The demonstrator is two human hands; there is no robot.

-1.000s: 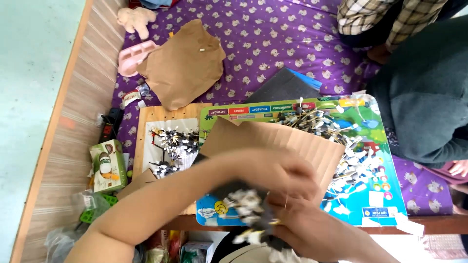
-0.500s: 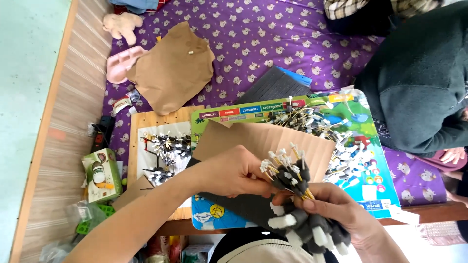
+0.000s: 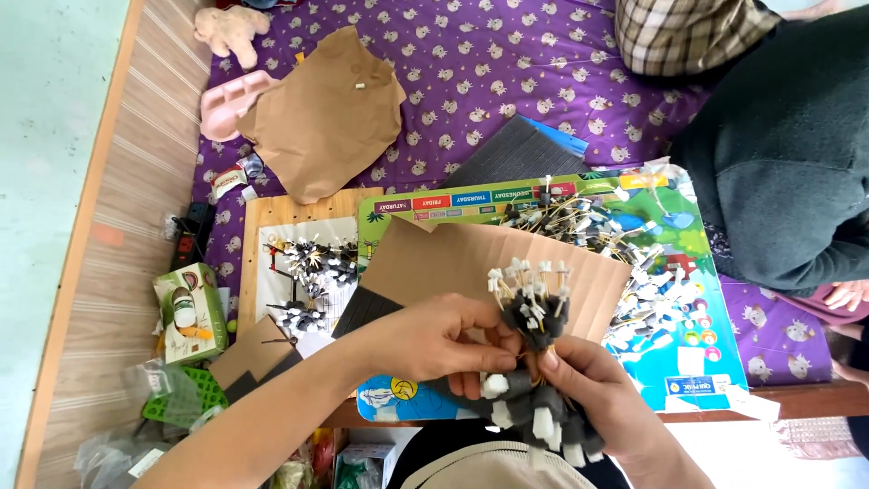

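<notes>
Head view: a green carton [image 3: 188,312] lies at my left on the wooden edge, and a colourful poster board [image 3: 674,299] with a strip of coloured label boxes lies ahead under corrugated cardboard [image 3: 453,258]. Both my hands, left [image 3: 434,340] and right [image 3: 588,385], close around a bundle of black-and-white wired pieces [image 3: 532,312], its long axis upright, tips pointing away from me.

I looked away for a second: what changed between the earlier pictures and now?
The bundle of small sticks came up from low between the hands and now stands fanned upright, pinched by both the left hand and the right hand. The brown cardboard sheet, the colourful board and the loose pieces on it stayed put.
</notes>
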